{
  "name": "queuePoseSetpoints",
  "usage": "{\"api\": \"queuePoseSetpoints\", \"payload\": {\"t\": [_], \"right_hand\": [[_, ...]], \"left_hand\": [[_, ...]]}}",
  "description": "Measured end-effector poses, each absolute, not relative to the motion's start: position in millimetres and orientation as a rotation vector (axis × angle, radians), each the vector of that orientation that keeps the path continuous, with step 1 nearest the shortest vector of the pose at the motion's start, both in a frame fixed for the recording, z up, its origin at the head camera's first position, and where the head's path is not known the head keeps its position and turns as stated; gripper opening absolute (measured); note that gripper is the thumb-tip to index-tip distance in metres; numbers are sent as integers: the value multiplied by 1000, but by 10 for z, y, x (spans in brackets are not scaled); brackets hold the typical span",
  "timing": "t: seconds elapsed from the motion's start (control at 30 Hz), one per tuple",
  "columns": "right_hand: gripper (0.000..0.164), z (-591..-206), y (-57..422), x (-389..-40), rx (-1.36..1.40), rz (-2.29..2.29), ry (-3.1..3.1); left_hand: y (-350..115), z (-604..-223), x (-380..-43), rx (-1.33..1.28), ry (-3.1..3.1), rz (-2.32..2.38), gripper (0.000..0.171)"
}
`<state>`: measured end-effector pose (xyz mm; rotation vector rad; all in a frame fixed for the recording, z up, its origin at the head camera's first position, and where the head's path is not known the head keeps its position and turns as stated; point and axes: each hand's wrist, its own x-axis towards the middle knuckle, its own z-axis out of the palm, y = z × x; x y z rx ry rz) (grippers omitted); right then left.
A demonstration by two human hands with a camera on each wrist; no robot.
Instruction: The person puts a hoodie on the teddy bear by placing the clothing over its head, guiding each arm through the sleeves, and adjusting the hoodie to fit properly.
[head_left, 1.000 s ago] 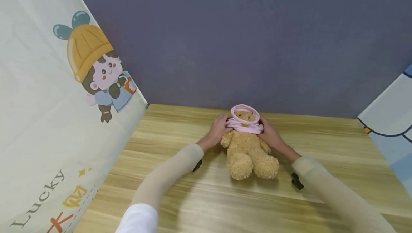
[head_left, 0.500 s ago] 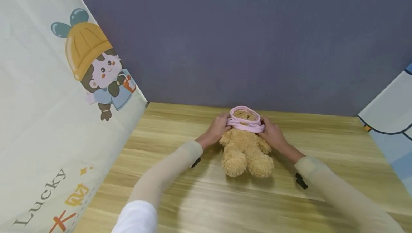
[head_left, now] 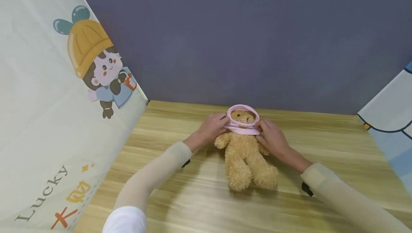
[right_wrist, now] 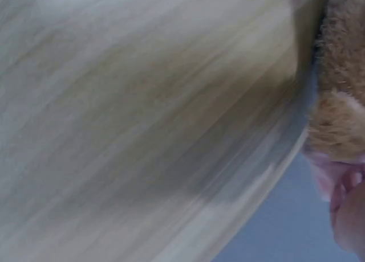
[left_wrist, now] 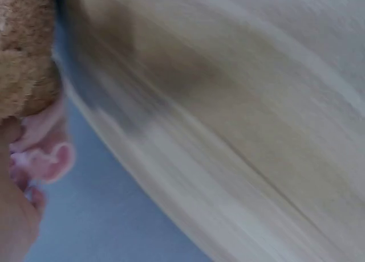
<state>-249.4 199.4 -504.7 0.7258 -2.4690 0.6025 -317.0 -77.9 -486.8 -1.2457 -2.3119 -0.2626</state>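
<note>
A fluffy tan teddy bear [head_left: 243, 150] is in the middle of the head view, feet toward me. Pink clothing [head_left: 245, 131] is bunched around its head and neck, and its face shows through the ring-shaped opening. My left hand [head_left: 211, 126] pinches the cloth at its left edge. On the opposite edge, my right hand [head_left: 273, 138] grips the cloth with thumb and fingers. The left wrist view catches a pink fold [left_wrist: 51, 159] beside the fingers, below the bear's fur [left_wrist: 25, 40]. Pink cloth [right_wrist: 322, 171] also shows at my right fingers in the right wrist view.
The bear is over a wood-grain table [head_left: 180, 197]. A dark grey-blue panel [head_left: 241, 40] rises behind the table's far edge. A pale printed sheet [head_left: 29, 93] borders the left side, and another printed panel [head_left: 389, 118] borders the right.
The bear's legs swing left, then back right and closer to me. More of its face shows in the pink opening. My left hand shifts slightly left; my right fingers come further over the cloth's front.
</note>
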Motion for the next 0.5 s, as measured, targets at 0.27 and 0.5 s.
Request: {"api": "queuePoseSetpoints", "payload": {"t": [0.27, 0.5], "right_hand": [[23, -4934, 1943, -2428, 880, 744, -2550], [71, -4714, 1905, -2394, 992, 771, -2774]], "left_hand": [[-820, -4743, -3103, -1306, -2769, -780, 27], [-1015, -4726, -3142, -1441, -2993, -1164, 55]]}}
